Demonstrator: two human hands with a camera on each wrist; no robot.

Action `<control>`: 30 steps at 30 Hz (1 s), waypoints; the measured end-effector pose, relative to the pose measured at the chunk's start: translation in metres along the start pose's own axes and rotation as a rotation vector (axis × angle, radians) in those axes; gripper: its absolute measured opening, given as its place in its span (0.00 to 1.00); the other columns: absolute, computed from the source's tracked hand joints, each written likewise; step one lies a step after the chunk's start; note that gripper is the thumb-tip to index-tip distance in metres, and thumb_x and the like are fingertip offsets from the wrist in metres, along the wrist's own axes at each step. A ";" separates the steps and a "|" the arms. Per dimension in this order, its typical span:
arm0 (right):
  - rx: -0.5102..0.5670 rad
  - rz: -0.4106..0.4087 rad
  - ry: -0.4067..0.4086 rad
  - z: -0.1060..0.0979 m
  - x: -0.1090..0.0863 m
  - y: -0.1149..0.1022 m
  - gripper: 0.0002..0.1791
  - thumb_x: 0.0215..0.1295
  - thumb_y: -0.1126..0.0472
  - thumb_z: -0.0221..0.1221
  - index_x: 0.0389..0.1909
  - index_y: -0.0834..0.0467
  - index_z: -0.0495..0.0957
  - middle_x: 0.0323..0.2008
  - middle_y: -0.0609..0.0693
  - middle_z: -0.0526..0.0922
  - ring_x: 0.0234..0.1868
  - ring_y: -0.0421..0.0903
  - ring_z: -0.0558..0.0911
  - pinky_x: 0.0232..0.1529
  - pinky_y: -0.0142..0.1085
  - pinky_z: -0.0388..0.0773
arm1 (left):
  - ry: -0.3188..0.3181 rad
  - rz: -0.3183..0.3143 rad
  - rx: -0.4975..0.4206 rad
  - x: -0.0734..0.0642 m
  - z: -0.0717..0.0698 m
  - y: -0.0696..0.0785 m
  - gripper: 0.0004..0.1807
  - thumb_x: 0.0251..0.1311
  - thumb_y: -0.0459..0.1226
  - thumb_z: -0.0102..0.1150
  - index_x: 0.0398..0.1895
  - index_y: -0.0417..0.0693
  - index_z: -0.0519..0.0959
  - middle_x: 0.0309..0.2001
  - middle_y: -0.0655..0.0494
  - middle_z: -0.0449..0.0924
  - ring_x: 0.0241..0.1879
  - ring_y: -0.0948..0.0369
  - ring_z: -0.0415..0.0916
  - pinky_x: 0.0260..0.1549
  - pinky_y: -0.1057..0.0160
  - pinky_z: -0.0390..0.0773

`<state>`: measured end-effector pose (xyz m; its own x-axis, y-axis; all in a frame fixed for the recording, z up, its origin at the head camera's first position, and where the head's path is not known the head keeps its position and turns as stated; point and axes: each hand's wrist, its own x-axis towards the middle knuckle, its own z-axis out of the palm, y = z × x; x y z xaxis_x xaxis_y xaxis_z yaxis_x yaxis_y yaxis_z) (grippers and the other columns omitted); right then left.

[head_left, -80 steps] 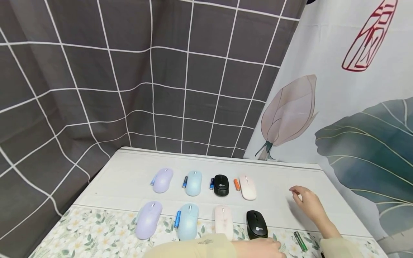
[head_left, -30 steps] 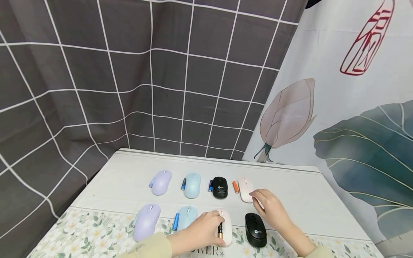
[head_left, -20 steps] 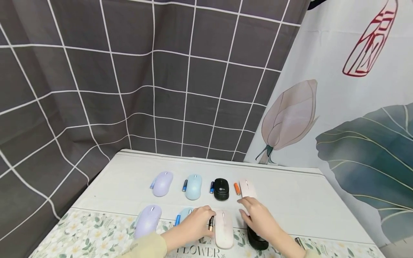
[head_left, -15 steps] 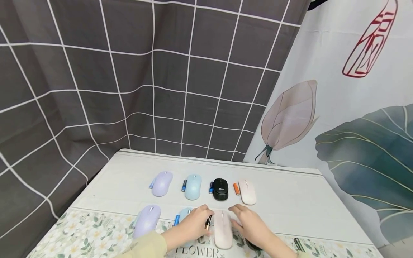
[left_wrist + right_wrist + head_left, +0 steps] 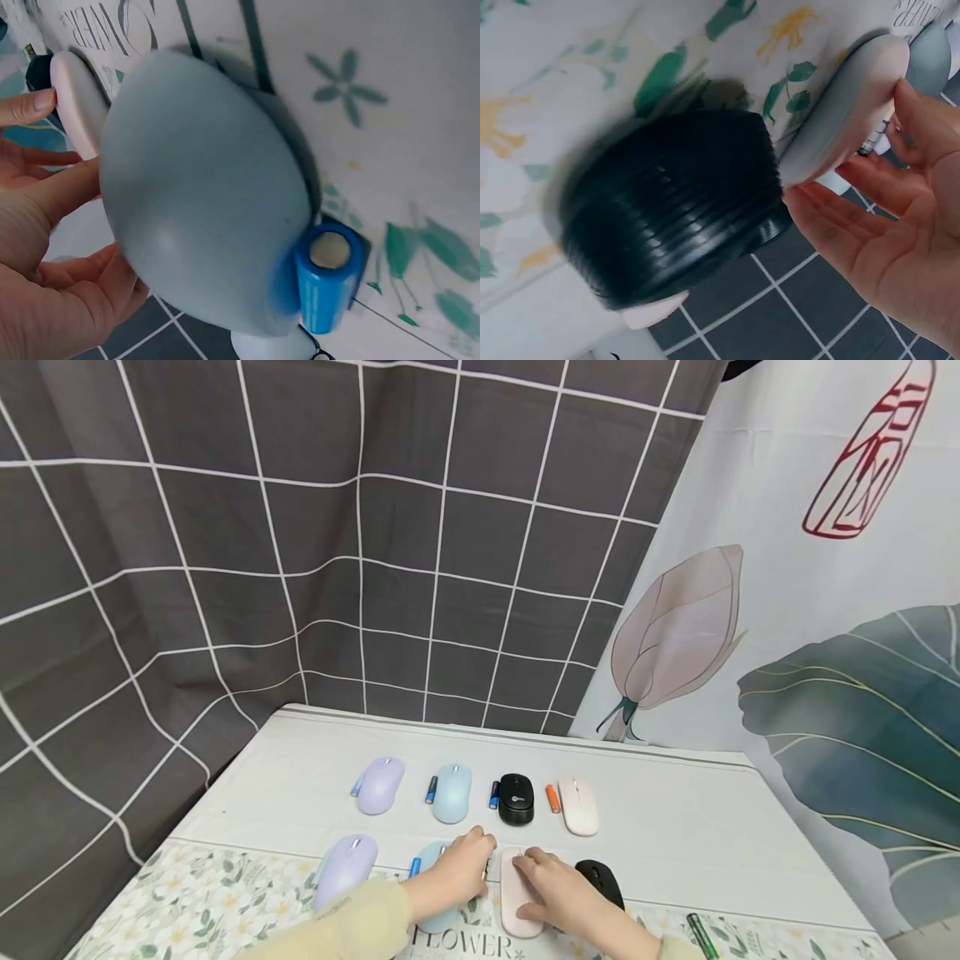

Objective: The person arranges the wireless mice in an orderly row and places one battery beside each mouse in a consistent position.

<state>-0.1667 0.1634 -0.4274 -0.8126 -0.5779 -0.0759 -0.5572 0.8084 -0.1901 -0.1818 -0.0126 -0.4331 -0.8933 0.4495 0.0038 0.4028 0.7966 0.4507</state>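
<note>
My left hand (image 5: 456, 872) pinches a black battery (image 5: 874, 139) with a copper end, upright-looking, just left of the front pink mouse (image 5: 512, 893). In the head view the fingers mostly hide that battery. My right hand (image 5: 566, 897) holds the pink mouse, its thumb toward the near end and fingers toward the far end. The front light blue mouse (image 5: 195, 195) lies beneath my left wrist, a blue battery (image 5: 326, 277) beside it. Under my right forearm sits the front black mouse (image 5: 682, 202), partly covered in the head view.
Behind is a row of purple (image 5: 380, 785), light blue (image 5: 452, 793), black (image 5: 517, 799) and pink (image 5: 578, 806) mice, each with a battery at its left. A front purple mouse (image 5: 347, 864) lies at left. A green battery (image 5: 701, 935) rests near the right sleeve.
My left hand has come from the front right, bringing the black battery to the pink mouse's left side. The right hand has moved left from the back pink mouse onto the front one.
</note>
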 end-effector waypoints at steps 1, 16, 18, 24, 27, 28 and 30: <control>-0.019 -0.007 -0.007 -0.001 0.001 -0.001 0.36 0.45 0.48 0.69 0.53 0.65 0.75 0.47 0.58 0.79 0.46 0.53 0.81 0.43 0.43 0.82 | -0.007 0.004 -0.007 0.002 0.001 0.001 0.24 0.33 0.29 0.73 0.41 0.36 0.79 0.30 0.53 0.73 0.26 0.65 0.72 0.28 0.71 0.79; -0.129 -0.098 0.009 -0.002 0.004 0.002 0.38 0.39 0.47 0.68 0.50 0.66 0.76 0.41 0.58 0.81 0.38 0.49 0.82 0.38 0.35 0.82 | -0.017 0.009 0.004 0.009 0.010 0.006 0.24 0.31 0.31 0.75 0.37 0.36 0.78 0.28 0.53 0.72 0.25 0.65 0.71 0.29 0.71 0.79; -0.132 -0.103 0.006 -0.002 0.004 0.002 0.38 0.40 0.46 0.68 0.51 0.67 0.76 0.41 0.58 0.80 0.39 0.49 0.82 0.39 0.35 0.82 | -0.018 0.017 0.009 0.009 0.011 0.006 0.26 0.32 0.32 0.75 0.41 0.34 0.77 0.29 0.52 0.73 0.27 0.64 0.73 0.31 0.70 0.80; -0.141 -0.112 0.018 -0.001 0.004 0.002 0.37 0.40 0.46 0.68 0.51 0.66 0.77 0.41 0.58 0.81 0.39 0.49 0.83 0.39 0.35 0.82 | -0.028 0.045 -0.008 0.009 0.014 0.003 0.31 0.33 0.33 0.74 0.46 0.34 0.73 0.31 0.50 0.74 0.30 0.63 0.74 0.33 0.69 0.80; -0.142 -0.120 0.029 -0.001 0.004 0.003 0.36 0.39 0.46 0.68 0.50 0.65 0.77 0.40 0.57 0.81 0.38 0.47 0.82 0.37 0.34 0.82 | -0.038 0.047 -0.037 0.008 0.015 0.002 0.33 0.30 0.33 0.75 0.46 0.34 0.74 0.32 0.50 0.75 0.31 0.62 0.73 0.35 0.67 0.81; -0.142 -0.122 0.032 0.000 0.004 0.003 0.36 0.39 0.46 0.68 0.49 0.64 0.77 0.39 0.57 0.81 0.37 0.47 0.82 0.36 0.33 0.82 | -0.044 0.046 -0.048 0.007 0.015 0.002 0.34 0.29 0.33 0.76 0.47 0.35 0.75 0.33 0.50 0.75 0.32 0.62 0.73 0.36 0.66 0.81; -0.144 -0.125 0.037 0.000 0.003 0.004 0.36 0.38 0.46 0.68 0.49 0.64 0.77 0.38 0.57 0.81 0.36 0.46 0.82 0.35 0.33 0.81 | -0.053 0.043 -0.055 0.006 0.014 0.003 0.35 0.28 0.32 0.76 0.49 0.35 0.75 0.34 0.50 0.77 0.33 0.62 0.73 0.38 0.65 0.81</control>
<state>-0.1716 0.1644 -0.4281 -0.7397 -0.6726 -0.0242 -0.6708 0.7397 -0.0536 -0.1833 -0.0020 -0.4445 -0.8629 0.5050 -0.0222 0.4280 0.7533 0.4994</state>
